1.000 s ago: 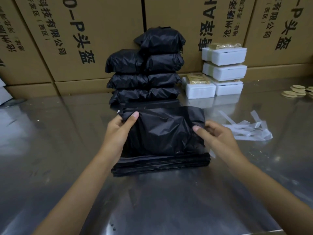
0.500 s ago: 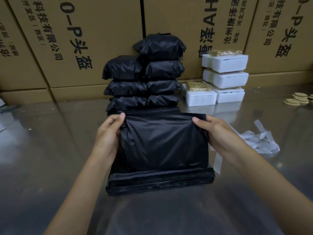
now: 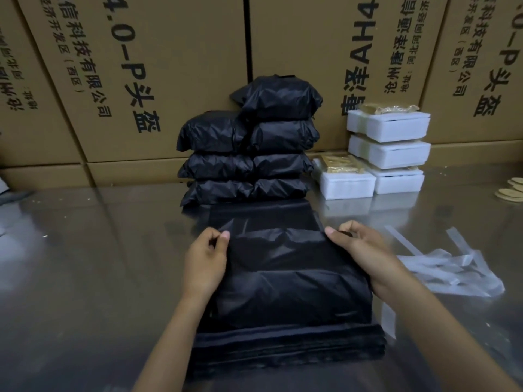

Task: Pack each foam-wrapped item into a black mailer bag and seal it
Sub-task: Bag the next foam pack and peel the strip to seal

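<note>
Nearest the person, a flat stack of empty black mailer bags [image 3: 285, 349] lies on the shiny steel table [image 3: 85, 278]. On top of it rests a filled black mailer bag [image 3: 291, 281], bulging. The left hand [image 3: 205, 264] pinches its far left corner between thumb and fingers; the right hand [image 3: 359, 256] grips the far right corner, fingers curled. Peeled white backing strips [image 3: 441, 270] lie just right of that hand. Farther back stand a pile of sealed black parcels [image 3: 249, 154] and stacked white foam boxes [image 3: 387, 154], against cardboard cartons [image 3: 169, 66].
</note>
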Demonstrator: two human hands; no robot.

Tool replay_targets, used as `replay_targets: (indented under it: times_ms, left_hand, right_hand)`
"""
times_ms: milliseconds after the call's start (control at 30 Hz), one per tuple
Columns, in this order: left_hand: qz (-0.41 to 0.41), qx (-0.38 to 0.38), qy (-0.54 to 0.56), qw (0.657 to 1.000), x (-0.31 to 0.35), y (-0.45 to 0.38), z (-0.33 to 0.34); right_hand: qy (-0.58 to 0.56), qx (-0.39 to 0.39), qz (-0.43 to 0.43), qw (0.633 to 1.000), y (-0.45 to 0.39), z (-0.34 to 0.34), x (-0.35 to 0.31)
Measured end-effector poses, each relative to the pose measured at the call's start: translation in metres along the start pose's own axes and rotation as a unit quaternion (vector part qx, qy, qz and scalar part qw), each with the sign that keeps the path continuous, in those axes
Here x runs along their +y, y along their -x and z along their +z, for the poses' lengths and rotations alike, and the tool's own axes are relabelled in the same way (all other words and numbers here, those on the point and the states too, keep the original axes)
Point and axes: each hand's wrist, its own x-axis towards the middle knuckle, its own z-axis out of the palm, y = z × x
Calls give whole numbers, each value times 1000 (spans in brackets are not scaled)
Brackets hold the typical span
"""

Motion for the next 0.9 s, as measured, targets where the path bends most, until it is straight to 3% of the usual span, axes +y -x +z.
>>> replay_targets:
  times_ms: [67, 167, 300, 467, 633, 733, 833, 900]
  left_hand:
    - [34, 8, -140, 990, -8, 5, 8]
    - [37, -14, -268, 963, -12, 14, 29]
    - [22, -29, -314, 949, -10, 16, 37]
    - [34, -21, -310, 950, -11, 20, 37]
    - [41, -7, -219, 975, -20, 19, 33]
    - [-45, -46, -38, 997, -20, 8, 27]
    - [-192, -86, 155, 965, -20, -1, 17]
    - [-228, -112, 238, 938, -22, -1, 10]
  right_hand:
    - [125, 27, -37, 991, -9, 6, 7]
    - [204, 51, -68, 975, -20, 14, 17]
    - [245, 75, -71, 964, -26, 18, 27]
    - [163, 106, -47, 980, -26, 18, 39]
    - [116, 121, -37, 985, -25, 15, 48]
    - [112, 118, -34, 986, -23, 14, 50]
    - [103, 116, -35, 987, -22, 13, 51]
    - [92, 116, -33, 988, -21, 14, 51]
